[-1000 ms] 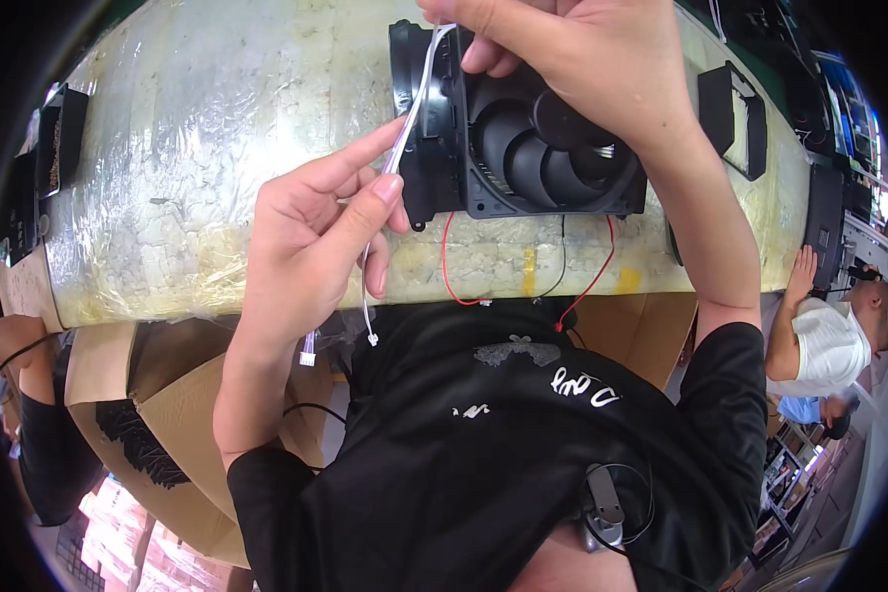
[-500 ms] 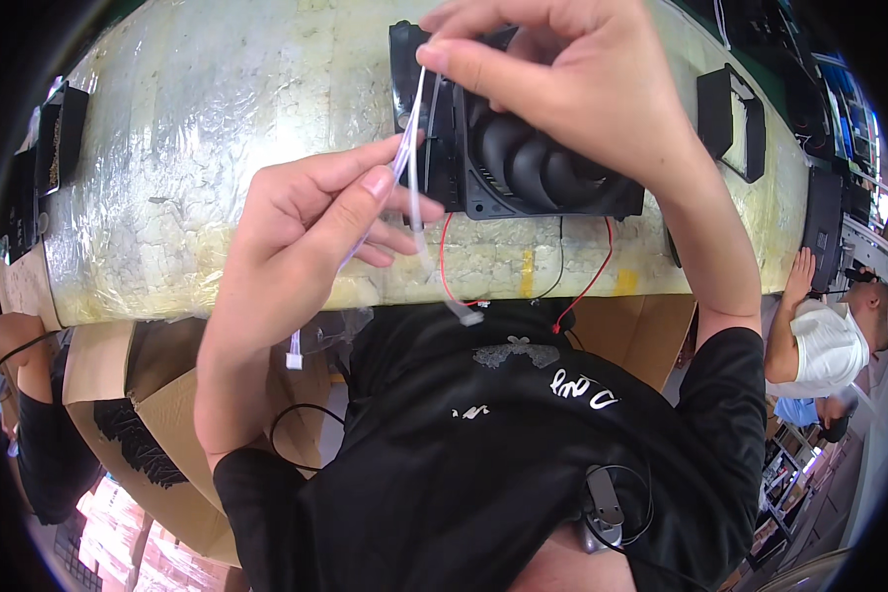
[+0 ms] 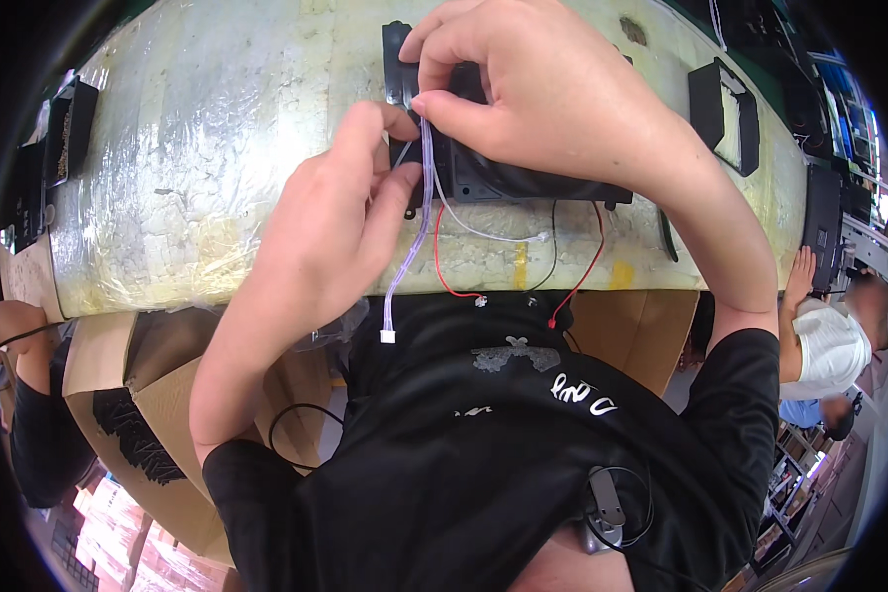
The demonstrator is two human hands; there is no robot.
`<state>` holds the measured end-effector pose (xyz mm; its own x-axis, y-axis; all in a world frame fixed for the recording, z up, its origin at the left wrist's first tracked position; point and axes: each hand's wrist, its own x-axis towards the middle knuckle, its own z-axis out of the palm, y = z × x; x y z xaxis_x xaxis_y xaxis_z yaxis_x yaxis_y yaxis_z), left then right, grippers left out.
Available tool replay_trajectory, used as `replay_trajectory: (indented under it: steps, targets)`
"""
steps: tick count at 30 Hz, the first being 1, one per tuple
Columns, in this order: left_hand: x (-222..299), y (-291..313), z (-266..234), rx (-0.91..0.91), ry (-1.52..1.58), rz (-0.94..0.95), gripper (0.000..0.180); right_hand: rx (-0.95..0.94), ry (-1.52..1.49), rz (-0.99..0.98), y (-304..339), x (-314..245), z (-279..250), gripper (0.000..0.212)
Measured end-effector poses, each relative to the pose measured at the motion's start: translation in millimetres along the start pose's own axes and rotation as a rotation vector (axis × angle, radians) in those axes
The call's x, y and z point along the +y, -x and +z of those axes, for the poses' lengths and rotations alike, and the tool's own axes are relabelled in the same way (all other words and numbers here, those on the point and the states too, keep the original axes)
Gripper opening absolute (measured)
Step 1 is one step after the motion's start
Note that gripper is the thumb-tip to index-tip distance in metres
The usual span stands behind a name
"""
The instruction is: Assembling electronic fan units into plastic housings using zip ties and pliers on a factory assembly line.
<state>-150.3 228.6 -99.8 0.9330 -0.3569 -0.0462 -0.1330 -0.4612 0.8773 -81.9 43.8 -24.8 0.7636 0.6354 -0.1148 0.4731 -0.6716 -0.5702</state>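
Observation:
A black housing with a fan point(image 3: 493, 183) lies on the wrapped table, mostly hidden under my right hand point(image 3: 523, 84). That hand pinches the pale purple-white cable point(image 3: 425, 197) between thumb and forefinger at the housing's left part. From there the cable hangs down toward me, ending in a white connector point(image 3: 387, 336). My left hand point(image 3: 330, 222) is just left of it, thumb and forefinger closed on a thin white wire point(image 3: 401, 156). Another thin white wire point(image 3: 483, 233) curves right to a small plug. Red leads point(image 3: 437, 252) and a black lead point(image 3: 554, 237) come out of the housing's near side.
Black open-topped trays stand at the left point(image 3: 73, 133) and right point(image 3: 725, 118) of the table point(image 3: 197, 178). An open cardboard box point(image 3: 172, 414) sits below the near edge. Other people are at both sides, one in a white shirt point(image 3: 827, 345).
Both hands have come closer together over the housing's left part; my left hand moved right and up. The cable, held up before, now hangs beside the housing, its white connector farther right.

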Motion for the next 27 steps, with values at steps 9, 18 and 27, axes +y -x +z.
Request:
replay_trajectory:
  steps: [9,18,27]
  targets:
    - [-9,-21,-28,-0.275,0.708,-0.225,0.028,-0.073,-0.060,-0.085,2,13,3,0.018]
    - [-33,-17,-3,-0.079,0.887,-0.083,0.024,-0.129,-0.075,-0.092,-1,20,1,0.019]
    - [-26,-18,6,0.118,0.879,-0.109,0.048,-0.168,-0.154,-0.065,-2,9,-7,0.019]
